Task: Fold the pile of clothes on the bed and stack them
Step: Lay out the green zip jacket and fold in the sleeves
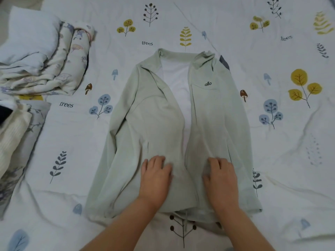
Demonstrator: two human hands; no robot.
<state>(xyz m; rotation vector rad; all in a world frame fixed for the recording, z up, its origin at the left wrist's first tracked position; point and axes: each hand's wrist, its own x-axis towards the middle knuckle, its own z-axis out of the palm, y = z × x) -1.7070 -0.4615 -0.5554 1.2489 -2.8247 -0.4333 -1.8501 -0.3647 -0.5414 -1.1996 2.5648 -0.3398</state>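
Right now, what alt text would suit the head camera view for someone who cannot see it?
Two hands, left hand and right hand, press flat on a pale green jacket spread open on a tree-printed bedsheet. Folded clothes sit at far left.

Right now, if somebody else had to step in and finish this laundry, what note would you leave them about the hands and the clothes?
Left hand: flat, pressing the left front panel of the pale green jacket near its hem.
Right hand: resting on the right front panel, fingers slightly bent, holding nothing.
The jacket lies face up and unzipped in the middle of the bed sheet, white lining showing, sleeves along its sides.
Done: folded floral clothes sit at the upper left. More garments lie at the left edge; I cannot tell if they are folded.
Left: fold the jacket and add it to a stack.
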